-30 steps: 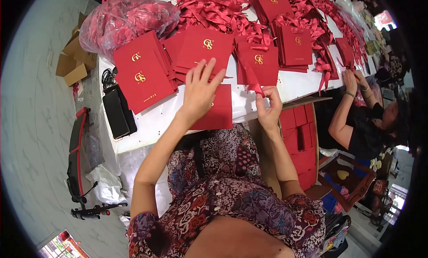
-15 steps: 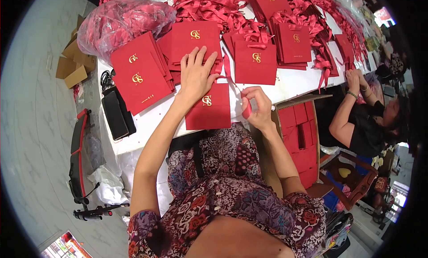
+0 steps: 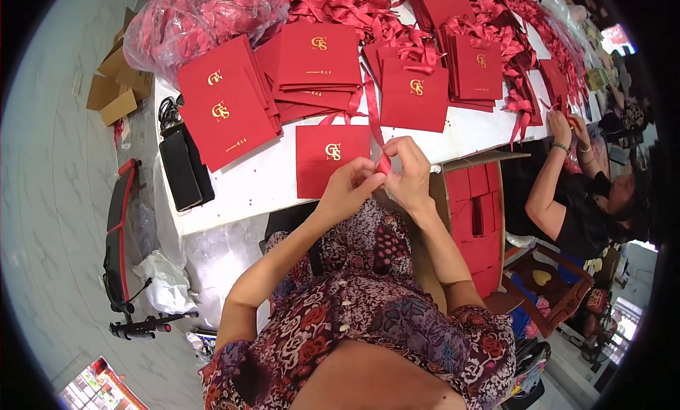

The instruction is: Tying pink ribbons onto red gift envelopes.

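Both my hands meet above the table's front edge on a red ribbon [image 3: 373, 112]. My left hand [image 3: 348, 189] pinches the ribbon's near end, and my right hand [image 3: 409, 172] grips it close by. From there the ribbon runs up between the bags onto the tabletop. A single red paper bag [image 3: 319, 155] with a gold emblem lies flat just left of my hands, partly covered by my left hand. Behind it sits a stack of red bags [image 3: 317, 59]. To the right is another red bag [image 3: 407, 109] with a ribbon handle.
Fanned red bags [image 3: 227, 126] lie at the left beside a black phone-like case [image 3: 183, 170]. Loose ribbons [image 3: 340, 13] heap at the back, next to a plastic sack [image 3: 202, 24]. A carton [image 3: 482, 226] of red pieces stands at my right. Beyond it, another person's hands [image 3: 567, 130] work.
My left hand has left the bag stack and come down right to the ribbon beside my right hand. The view has shifted slightly.
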Action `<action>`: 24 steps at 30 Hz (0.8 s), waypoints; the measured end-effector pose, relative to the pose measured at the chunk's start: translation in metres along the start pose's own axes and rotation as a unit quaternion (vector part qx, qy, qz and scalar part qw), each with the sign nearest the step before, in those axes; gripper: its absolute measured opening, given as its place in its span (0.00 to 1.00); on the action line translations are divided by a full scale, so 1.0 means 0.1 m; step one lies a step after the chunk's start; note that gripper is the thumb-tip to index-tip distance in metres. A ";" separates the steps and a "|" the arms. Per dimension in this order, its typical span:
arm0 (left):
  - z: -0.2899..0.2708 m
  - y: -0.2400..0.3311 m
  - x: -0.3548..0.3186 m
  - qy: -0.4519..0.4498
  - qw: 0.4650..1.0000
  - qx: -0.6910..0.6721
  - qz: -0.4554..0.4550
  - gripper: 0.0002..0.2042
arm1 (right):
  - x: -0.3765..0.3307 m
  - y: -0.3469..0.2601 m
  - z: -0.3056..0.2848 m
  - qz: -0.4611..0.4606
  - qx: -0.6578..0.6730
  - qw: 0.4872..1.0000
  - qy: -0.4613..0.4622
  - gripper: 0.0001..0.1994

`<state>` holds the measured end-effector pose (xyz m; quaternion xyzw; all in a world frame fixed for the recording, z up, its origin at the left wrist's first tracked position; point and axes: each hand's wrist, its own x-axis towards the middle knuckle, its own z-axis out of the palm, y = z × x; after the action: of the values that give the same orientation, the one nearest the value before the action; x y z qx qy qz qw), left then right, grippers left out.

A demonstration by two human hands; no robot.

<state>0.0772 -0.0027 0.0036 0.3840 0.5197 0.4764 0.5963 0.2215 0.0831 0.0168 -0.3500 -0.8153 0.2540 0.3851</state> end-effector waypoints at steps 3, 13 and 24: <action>-0.05 -0.03 -0.02 -0.039 0.996 -0.068 -0.034 0.09 | -0.02 0.03 -0.05 0.044 -0.005 0.999 -0.012 0.11; -0.41 0.05 0.21 0.009 0.978 -0.169 -0.121 0.12 | 0.06 -0.10 -0.12 -0.104 0.033 0.990 -0.093 0.15; -0.27 0.09 0.21 -0.004 0.940 -0.278 -0.198 0.09 | -0.03 0.08 0.09 -0.187 -0.051 0.981 -0.013 0.11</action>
<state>0.0495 0.0192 0.0022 0.0943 0.4299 0.4729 0.7633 0.2184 0.0846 0.0044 -0.2079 -0.8830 0.1398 0.3969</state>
